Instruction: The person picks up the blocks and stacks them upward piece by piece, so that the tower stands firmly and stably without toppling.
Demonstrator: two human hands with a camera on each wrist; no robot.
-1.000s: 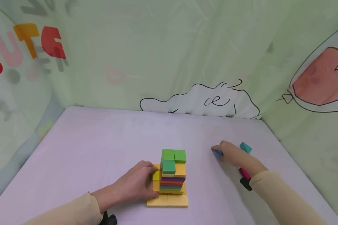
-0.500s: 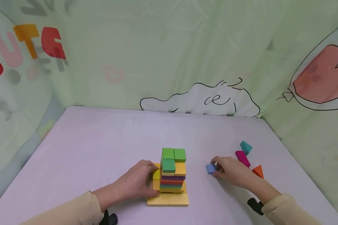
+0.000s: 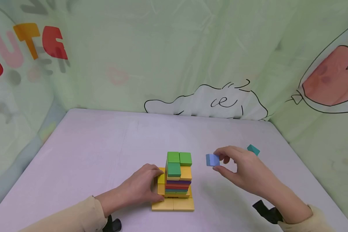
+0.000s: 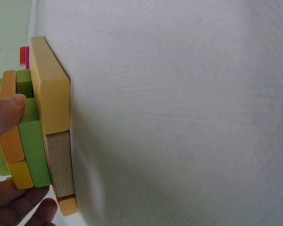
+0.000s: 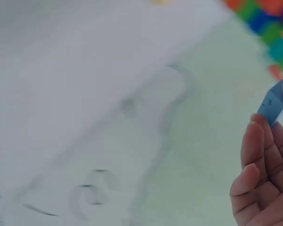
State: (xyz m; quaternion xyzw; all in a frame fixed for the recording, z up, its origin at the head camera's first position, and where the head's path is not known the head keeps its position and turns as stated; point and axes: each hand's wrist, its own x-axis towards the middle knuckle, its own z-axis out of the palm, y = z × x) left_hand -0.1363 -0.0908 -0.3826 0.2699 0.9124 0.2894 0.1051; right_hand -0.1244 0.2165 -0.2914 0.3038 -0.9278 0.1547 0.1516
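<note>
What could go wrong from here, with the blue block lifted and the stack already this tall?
1. The right hand pinches the blue block only at its fingertips, in the air beside the stack; it could slip and fall.
2. The top layer of green blocks is uneven, one sitting lower, so a block set there may tilt or slide.
3. The left hand rests against the stack's side; a nudge could shift its layers.

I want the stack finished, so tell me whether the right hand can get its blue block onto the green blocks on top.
Probably yes. The right hand pinches the blue block in the air beside the green blocks, with nothing between them; the left hand rests lower, against the stack's other side.
</note>
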